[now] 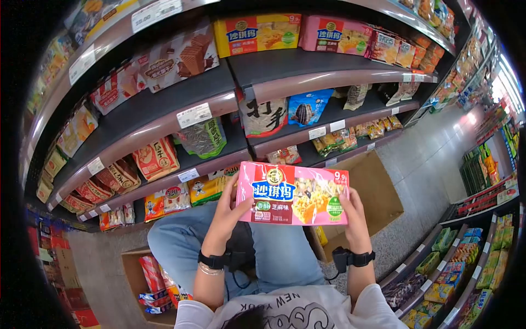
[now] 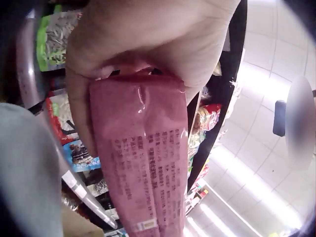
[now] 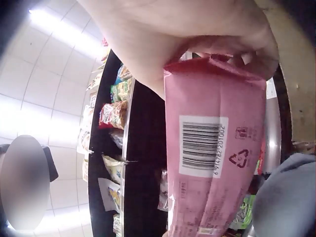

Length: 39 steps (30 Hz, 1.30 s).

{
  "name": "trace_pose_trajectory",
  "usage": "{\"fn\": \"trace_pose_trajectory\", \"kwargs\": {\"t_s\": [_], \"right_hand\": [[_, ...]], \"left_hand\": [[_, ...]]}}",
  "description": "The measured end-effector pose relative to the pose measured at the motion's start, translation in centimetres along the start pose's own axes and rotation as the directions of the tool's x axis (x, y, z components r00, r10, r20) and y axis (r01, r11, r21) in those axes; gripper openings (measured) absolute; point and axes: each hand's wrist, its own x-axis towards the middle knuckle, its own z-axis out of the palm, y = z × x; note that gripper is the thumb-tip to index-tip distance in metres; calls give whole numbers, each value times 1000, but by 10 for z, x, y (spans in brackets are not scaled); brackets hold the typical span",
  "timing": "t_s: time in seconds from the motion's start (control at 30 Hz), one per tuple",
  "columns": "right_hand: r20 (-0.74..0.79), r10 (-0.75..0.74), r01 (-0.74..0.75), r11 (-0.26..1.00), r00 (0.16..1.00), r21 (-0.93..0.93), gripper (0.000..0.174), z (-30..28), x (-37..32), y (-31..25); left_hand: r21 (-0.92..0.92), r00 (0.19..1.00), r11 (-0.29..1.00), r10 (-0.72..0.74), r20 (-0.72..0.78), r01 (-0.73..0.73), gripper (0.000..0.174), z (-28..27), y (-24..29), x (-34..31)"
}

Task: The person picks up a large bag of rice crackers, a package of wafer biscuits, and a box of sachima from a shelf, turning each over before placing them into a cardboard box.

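A pink pack of sachima (image 1: 296, 193) is held level in front of the body, its printed front facing up. My left hand (image 1: 223, 215) grips its left end and my right hand (image 1: 358, 220) grips the right end, thumbs on the front face. In the left wrist view, that hand (image 2: 148, 39) wraps over one end of the pack (image 2: 143, 168), whose side carries small lines of print. The right wrist view shows a barcode on the pack's side (image 3: 212, 197), with the right hand (image 3: 207, 29) curled round that end.
Shelves ahead hold a yellow sachima pack (image 1: 257, 34), another pink one (image 1: 335, 36), wafer packs (image 1: 183, 56) and seed bags (image 1: 310, 107). An open cardboard box (image 1: 378, 192) stands right of the legs. Another box (image 1: 131, 279) with snack bags sits at left.
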Motion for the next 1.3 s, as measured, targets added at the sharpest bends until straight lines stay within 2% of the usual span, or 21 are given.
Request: {"fn": "trace_pose_trajectory", "kwargs": {"t_s": [0.1, 0.2, 0.23, 0.33, 0.37, 0.47, 0.5, 0.6, 0.63, 0.83, 0.93, 1.03, 1.07, 1.1, 1.13, 1.2, 1.23, 1.3], "right_hand": [[24, 53, -54, 997, 998, 45, 36, 6, -12, 6], [67, 18, -20, 999, 998, 38, 39, 12, -17, 2], [82, 30, -30, 1000, 996, -5, 43, 12, -17, 2], [102, -45, 41, 998, 994, 40, 50, 24, -20, -2], [148, -40, 36, 999, 988, 29, 58, 24, -20, 1], [244, -52, 21, 991, 968, 130, 60, 31, -16, 9], [249, -37, 4, 992, 968, 130, 59, 31, -14, 13], [268, 4, -38, 992, 963, 123, 58, 30, -9, 19], [280, 12, -47, 992, 960, 117, 56, 32, -9, 18], [297, 43, -65, 996, 954, 66, 57, 32, -4, 20], [311, 34, -40, 999, 950, 13, 58, 32, -3, 18], [326, 22, -16, 1000, 945, -22, 61, 28, -4, 18], [331, 17, -8, 1000, 943, -29, 63, 27, -4, 18], [283, -81, 108, 991, 956, -78, 71, 34, -8, 16], [334, -71, 119, 985, 940, -125, 74, 32, -8, 16], [430, -46, 152, 965, 901, -215, 79, 23, -8, 15], [424, 18, 110, 954, 906, -277, 72, 19, -7, 15], [464, -112, 303, 882, 879, -361, 61, 26, -5, 12]], "left_hand": [[-85, 999, 996, -19, -27, 16, 69, -13, -12, -15], [-155, 995, 987, -63, -77, 51, 70, -21, -11, -26], [-177, 996, 983, -56, -75, 42, 68, -22, -7, -29], [-307, 993, 948, -106, -47, 87, 68, -32, -2, -36], [-315, 995, 945, -102, -18, 91, 68, -36, -3, -38], [-430, 968, 869, -246, 50, 243, 68, -48, -5, -42], [-428, 970, 872, -239, 52, 238, 65, -48, -4, -42], [-502, 937, 807, -350, 15, 310, 52, -56, -7, -41], [-512, 940, 807, -340, 4, 294, 48, -56, -9, -39], [-541, 931, 775, -363, 42, 327, 51, -60, -14, -37], [-459, 955, 846, -295, 21, 271, 62, -61, -16, -37], [-311, 971, 920, -228, 73, 239, 73, -70, -20, -40], [-237, 982, 953, -178, 62, 188, 78, -70, -20, -40], [-160, 990, 978, -128, 55, 135, 83, -68, -20, -41], [-82, 996, 993, -75, 52, 80, 88, -67, -20, -40], [17, 999, 999, 35, 21, -35, 79, -65, -23, -36], [96, 994, 990, 101, 32, -104, 74, -65, -25, -34], [193, 968, 949, 243, 54, -249, 60, -59, -23, -32]]}}
